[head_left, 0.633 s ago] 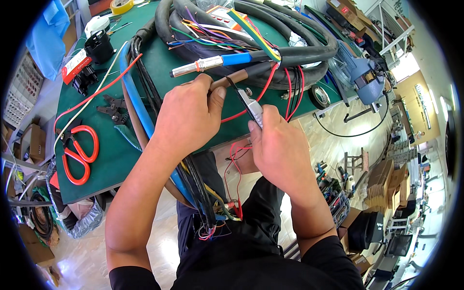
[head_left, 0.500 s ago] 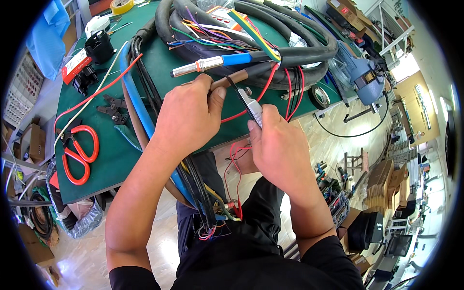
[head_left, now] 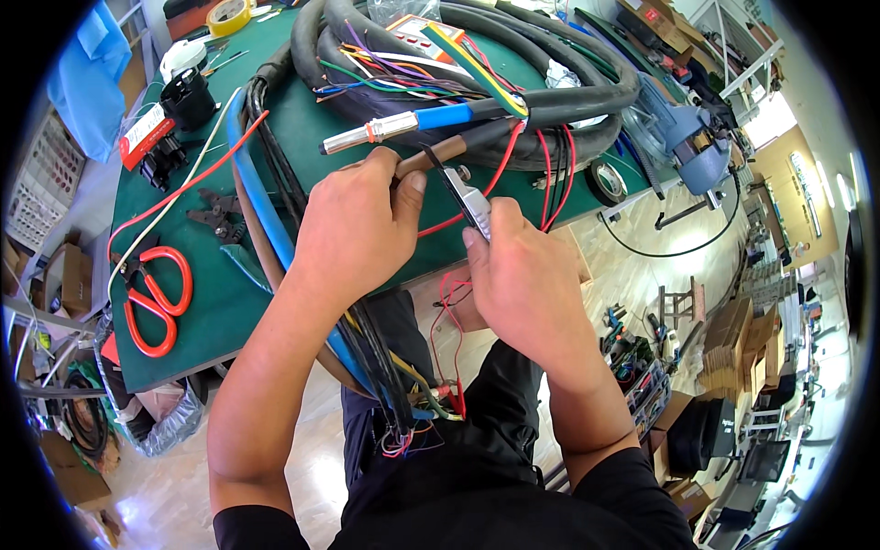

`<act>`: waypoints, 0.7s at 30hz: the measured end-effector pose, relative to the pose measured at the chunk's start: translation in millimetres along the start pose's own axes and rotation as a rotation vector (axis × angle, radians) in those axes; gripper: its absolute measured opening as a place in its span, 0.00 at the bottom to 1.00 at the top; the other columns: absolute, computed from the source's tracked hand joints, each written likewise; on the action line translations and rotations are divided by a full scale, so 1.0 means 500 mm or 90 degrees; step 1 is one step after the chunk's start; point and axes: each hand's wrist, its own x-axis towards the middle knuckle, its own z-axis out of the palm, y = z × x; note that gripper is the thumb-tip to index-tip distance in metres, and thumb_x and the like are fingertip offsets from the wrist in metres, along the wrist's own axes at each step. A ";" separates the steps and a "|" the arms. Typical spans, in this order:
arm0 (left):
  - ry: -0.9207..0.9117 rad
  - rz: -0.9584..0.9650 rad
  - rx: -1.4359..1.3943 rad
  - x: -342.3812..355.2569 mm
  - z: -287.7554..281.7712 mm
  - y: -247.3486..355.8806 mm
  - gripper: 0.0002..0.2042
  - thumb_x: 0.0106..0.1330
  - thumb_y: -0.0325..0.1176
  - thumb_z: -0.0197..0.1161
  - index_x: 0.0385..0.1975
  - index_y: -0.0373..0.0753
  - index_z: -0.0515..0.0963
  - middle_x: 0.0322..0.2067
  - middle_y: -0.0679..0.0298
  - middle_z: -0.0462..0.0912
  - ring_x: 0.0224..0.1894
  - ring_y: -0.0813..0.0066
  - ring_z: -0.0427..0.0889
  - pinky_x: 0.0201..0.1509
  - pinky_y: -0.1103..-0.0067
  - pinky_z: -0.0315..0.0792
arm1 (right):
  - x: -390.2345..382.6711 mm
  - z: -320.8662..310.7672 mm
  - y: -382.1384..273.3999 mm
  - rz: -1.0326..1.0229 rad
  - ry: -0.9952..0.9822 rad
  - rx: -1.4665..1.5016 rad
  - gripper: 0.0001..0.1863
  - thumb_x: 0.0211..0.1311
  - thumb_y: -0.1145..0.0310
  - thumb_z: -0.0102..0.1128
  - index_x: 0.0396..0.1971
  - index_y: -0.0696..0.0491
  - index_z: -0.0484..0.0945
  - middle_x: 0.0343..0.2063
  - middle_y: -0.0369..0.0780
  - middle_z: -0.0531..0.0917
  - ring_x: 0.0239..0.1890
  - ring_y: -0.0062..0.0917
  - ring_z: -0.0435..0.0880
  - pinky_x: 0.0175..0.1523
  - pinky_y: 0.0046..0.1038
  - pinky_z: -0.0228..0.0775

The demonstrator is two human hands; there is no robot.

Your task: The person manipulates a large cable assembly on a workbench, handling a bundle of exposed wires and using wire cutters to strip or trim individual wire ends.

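Note:
My left hand point(head_left: 362, 225) is closed round the end of a brown insulated wire point(head_left: 446, 149) that comes out of a thick black cable. In my right hand point(head_left: 527, 284) is a utility knife point(head_left: 474, 203) with a grey handle. Its dark blade lies across the brown wire, just right of my left thumb; whether it has cut in I cannot tell. Just beyond, a blue wire point(head_left: 446, 115) ends in a silver metal connector pin point(head_left: 367, 133). A yellow-green wire point(head_left: 472, 66) sticks up from the same cable, beside a fan of thin coloured wires point(head_left: 403, 82).
Thick black cable lies coiled point(head_left: 605, 87) on the green table point(head_left: 174, 362). At left are red-handled scissors point(head_left: 158, 298), pliers point(head_left: 218, 215) and black connector housings point(head_left: 188, 99). A blue bench vise point(head_left: 687, 137) stands at right, near black tape point(head_left: 607, 181). A cable bundle point(head_left: 362, 353) hangs over the front edge.
Both hands keep their hold, and the knife stays across the brown wire with only a very slight shift. The view has moved a little.

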 end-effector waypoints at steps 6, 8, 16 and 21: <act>-0.004 -0.014 -0.007 0.001 -0.001 -0.002 0.14 0.70 0.38 0.58 0.33 0.30 0.76 0.20 0.44 0.76 0.27 0.43 0.79 0.30 0.62 0.68 | -0.005 0.016 0.006 -0.004 0.029 0.019 0.13 0.67 0.65 0.56 0.33 0.59 0.66 0.24 0.49 0.80 0.22 0.45 0.83 0.25 0.39 0.75; 0.006 -0.011 -0.005 0.000 0.002 -0.002 0.14 0.70 0.38 0.57 0.33 0.30 0.76 0.20 0.45 0.76 0.27 0.43 0.78 0.30 0.62 0.68 | -0.007 0.020 0.008 -0.008 0.042 0.026 0.13 0.67 0.65 0.56 0.33 0.59 0.65 0.24 0.49 0.80 0.21 0.45 0.82 0.25 0.40 0.75; 0.008 0.006 0.021 -0.004 0.006 -0.002 0.16 0.72 0.42 0.55 0.34 0.31 0.76 0.20 0.45 0.75 0.26 0.43 0.78 0.30 0.62 0.68 | -0.018 0.032 0.013 0.005 0.058 0.052 0.13 0.67 0.66 0.57 0.34 0.59 0.66 0.24 0.50 0.80 0.22 0.46 0.82 0.25 0.41 0.75; -0.021 -0.022 0.003 -0.003 -0.002 0.015 0.14 0.70 0.38 0.57 0.30 0.31 0.74 0.23 0.47 0.78 0.29 0.44 0.78 0.33 0.58 0.69 | -0.022 0.037 0.025 -0.005 0.067 0.067 0.13 0.66 0.66 0.57 0.35 0.59 0.66 0.25 0.50 0.80 0.22 0.46 0.82 0.25 0.41 0.75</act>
